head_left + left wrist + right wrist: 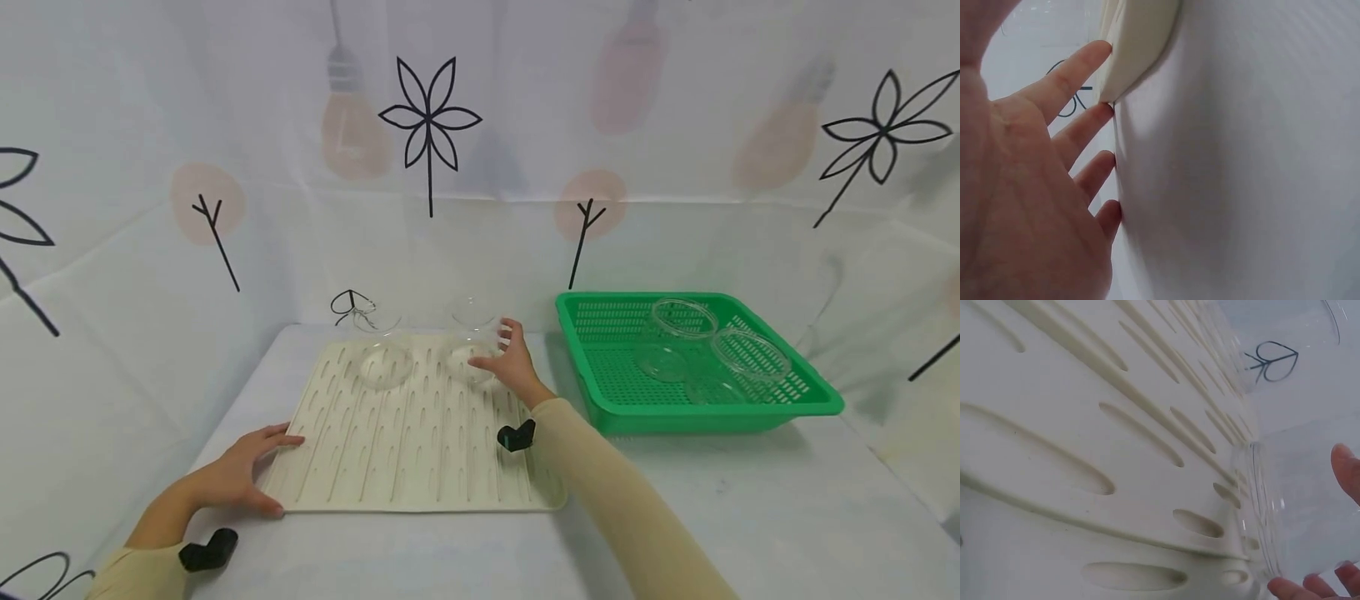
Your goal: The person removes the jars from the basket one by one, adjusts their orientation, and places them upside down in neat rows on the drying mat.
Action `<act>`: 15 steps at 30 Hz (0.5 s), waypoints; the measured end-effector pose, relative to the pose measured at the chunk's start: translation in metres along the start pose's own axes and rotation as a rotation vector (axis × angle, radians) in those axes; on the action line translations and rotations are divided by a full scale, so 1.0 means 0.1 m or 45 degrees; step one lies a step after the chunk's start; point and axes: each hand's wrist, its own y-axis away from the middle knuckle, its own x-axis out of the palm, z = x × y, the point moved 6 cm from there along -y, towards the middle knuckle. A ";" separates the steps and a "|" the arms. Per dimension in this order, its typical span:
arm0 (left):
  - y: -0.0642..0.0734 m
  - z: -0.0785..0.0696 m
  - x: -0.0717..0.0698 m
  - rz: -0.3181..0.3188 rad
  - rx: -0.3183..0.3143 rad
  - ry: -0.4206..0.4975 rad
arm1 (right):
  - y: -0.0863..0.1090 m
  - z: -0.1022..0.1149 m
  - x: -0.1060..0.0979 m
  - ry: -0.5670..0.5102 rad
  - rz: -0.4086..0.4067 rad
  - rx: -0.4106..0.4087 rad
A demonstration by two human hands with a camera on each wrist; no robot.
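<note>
In the head view a cream ridged draining mat point(405, 450) lies on the white-covered table. My left hand point(232, 471) is at its left edge, fingers straight, thumb by the front corner. The left wrist view has the left index fingertip against the rim of the mat point(1141, 47). Toward the back right of the mat, my right hand point(513, 362) holds a clear jar point(467, 340), thumb in front and fingertips at its right side. The jar's rim point(1263, 512) meets the ridges in the right wrist view. Another clear jar point(384, 358) stands to its left.
A green perforated basket point(607, 408) stands right of the mat, with a clear round container point(663, 364) and another clear container point(750, 356) inside. Behind the table hangs a white patterned cloth point(495, 250).
</note>
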 end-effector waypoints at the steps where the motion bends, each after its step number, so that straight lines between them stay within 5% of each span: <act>1: 0.01 0.01 0.00 -0.004 -0.004 0.008 | 0.00 -0.01 0.00 0.005 0.003 0.012; 15: 0.05 0.04 -0.02 -0.039 -0.022 0.034 | 0.05 0.09 -0.09 0.036 0.053 0.107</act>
